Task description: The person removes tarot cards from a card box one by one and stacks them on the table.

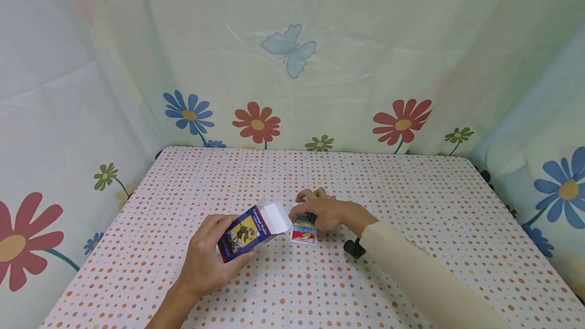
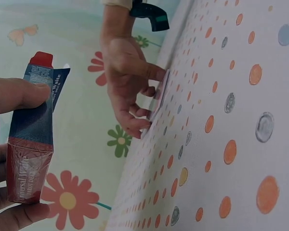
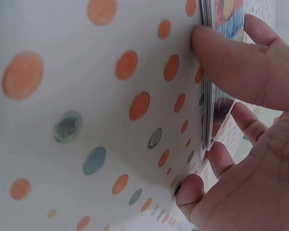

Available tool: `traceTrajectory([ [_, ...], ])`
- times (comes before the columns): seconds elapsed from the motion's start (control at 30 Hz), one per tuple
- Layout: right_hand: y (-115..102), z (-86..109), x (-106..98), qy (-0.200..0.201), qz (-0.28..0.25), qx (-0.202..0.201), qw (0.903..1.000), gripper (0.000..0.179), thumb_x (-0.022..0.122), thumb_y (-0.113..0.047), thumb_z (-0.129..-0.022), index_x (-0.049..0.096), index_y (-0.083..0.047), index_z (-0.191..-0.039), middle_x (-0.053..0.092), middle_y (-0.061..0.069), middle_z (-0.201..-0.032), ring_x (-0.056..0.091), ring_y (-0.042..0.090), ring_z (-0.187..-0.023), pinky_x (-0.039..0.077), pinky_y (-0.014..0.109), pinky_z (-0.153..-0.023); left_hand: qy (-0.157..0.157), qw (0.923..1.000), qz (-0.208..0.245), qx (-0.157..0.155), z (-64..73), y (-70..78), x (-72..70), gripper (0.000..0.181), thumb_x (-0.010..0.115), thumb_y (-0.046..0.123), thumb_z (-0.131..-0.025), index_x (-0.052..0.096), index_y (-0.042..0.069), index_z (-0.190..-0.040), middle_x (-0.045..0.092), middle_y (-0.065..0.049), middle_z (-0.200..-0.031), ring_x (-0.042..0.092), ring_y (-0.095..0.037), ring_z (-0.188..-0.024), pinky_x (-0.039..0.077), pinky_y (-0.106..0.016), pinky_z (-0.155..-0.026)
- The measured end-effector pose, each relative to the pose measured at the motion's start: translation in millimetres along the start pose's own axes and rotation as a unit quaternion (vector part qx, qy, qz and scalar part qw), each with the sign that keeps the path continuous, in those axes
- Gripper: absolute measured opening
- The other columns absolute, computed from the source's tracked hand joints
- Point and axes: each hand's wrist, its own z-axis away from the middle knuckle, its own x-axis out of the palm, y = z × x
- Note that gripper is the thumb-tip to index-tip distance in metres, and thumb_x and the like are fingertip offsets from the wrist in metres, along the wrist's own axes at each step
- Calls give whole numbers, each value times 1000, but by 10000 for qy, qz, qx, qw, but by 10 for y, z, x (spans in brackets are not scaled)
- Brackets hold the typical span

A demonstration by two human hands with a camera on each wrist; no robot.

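My left hand [image 1: 205, 255] grips a blue tarot card box [image 1: 244, 233], tilted above the table, with its white end flap standing open towards the right. In the left wrist view, the thumb lies along the box's narrow side [image 2: 31, 113] and fingers wrap around its far end. Just right of the box, a stack of tarot cards [image 1: 303, 235] lies face up on the table. My right hand [image 1: 325, 213] reaches over the stack and holds it by its edges. The right wrist view shows the thumb at one edge of the cards [image 3: 208, 115] and the fingers curled around the opposite side.
A polka-dot cloth covers the table [image 1: 402, 187]. Behind it and at both sides hangs a flowered fabric curtain [image 1: 356, 39]. A black wrist-worn piece [image 1: 354, 248] shows below the right wrist.
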Motion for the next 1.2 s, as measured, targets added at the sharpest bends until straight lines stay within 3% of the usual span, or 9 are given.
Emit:
traceTrajectory([
  [0.2, -15, -1, -6, -19, -65, 40, 10000, 80, 77, 13, -74, 64, -53, -116, 31, -5, -153, 28, 31, -130, 37, 59, -102, 32, 10000, 35, 6, 7, -16, 2, 72, 96, 26, -65, 66, 7, -128, 62, 1, -120, 55, -11, -104, 56, -28, -77],
  [0.5, -3, 80, 3, 54, 159, -193, 9997, 79, 70, 18, -76, 65, -56, -103, 30, -5, -157, 25, 34, -135, 27, 70, -107, 74, 9999, 100, 48, 17, -6, 7, 71, 96, 26, -66, 66, 8, -128, 62, 1, -121, 55, -11, -103, 55, -28, -77],
  [0.77, 16, 105, 1, -12, 157, -264, 9995, 80, 66, 17, -77, 64, -58, -105, 28, -5, -159, 24, 35, -138, 24, 73, -109, -62, 10000, 61, 9, 12, -23, 0, 71, 96, 28, -67, 66, 8, -128, 62, 1, -122, 55, -11, -103, 55, -28, -77],
  [0.87, 50, 109, -26, 3, -132, -348, 9993, 75, 68, 13, -79, 63, -55, -110, 28, -3, -159, 23, 36, -139, 24, 73, -108, -310, 9993, -91, -162, -4, -39, 13, 71, 95, 33, -67, 66, 9, -128, 61, 1, -122, 55, -10, -105, 55, -31, -78],
  [0.97, 90, 126, -52, 154, -548, -466, 9973, 76, 68, 15, -75, 62, -49, -116, 29, 0, -159, 24, 38, -139, 33, 68, -104, -741, 9957, -324, -461, -41, -59, 30, 70, 93, 38, -69, 65, 12, -129, 61, 3, -122, 54, -9, -104, 54, -33, -79],
  [1.07, 139, 170, -60, 437, -861, -619, 9934, 82, 65, 19, -67, 60, -40, -124, 28, 5, -160, 24, 40, -139, 38, 64, -99, -1276, 9871, -528, -815, -102, -120, 59, 70, 90, 41, -72, 65, 12, -131, 62, 2, -123, 54, -11, -104, 51, -36, -80],
  [1.2, 180, 262, -40, 837, -1269, -807, 9851, 87, 64, 19, -62, 56, -28, -134, 27, 11, -160, 21, 41, -142, 34, 68, -104, -1798, 9751, -715, -1080, -195, -266, 132, 70, 87, 40, -76, 63, 11, -135, 61, -3, -125, 54, -16, -104, 49, -39, -81],
])
